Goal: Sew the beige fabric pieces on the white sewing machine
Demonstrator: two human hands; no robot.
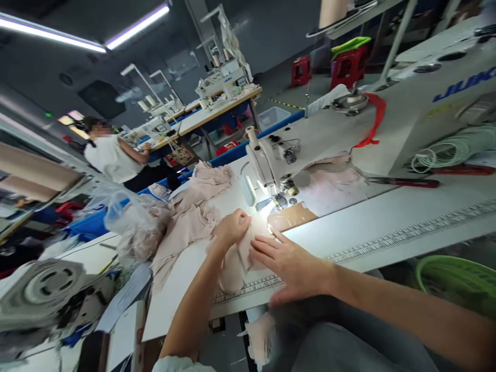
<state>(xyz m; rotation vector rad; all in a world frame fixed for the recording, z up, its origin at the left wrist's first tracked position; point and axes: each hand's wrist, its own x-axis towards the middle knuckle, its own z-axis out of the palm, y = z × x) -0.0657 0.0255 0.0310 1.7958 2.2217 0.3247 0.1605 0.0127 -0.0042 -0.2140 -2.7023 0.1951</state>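
Observation:
A pale pink piece of fabric (233,266) lies on the white sewing table, its far end close to the lit needle area of the sewing machine (267,168). My left hand (233,226) pinches the fabric's left edge with curled fingers, just in front of the needle. Flat on the right side of the same fabric rests my right hand (289,261), fingers stretched out and thumb apart. A brown piece of card or tape (292,216) lies on the machine bed beyond my right fingertips. The fabric under my hands is partly hidden.
Crumpled pink fabric pieces (194,222) lie to the left, beside a clear plastic bag (141,232). Thread snips (406,182) rest at the right. A ruler strip (387,238) runs along the front edge. Below right stands a green basket (457,276). Another person (116,157) sits farther back.

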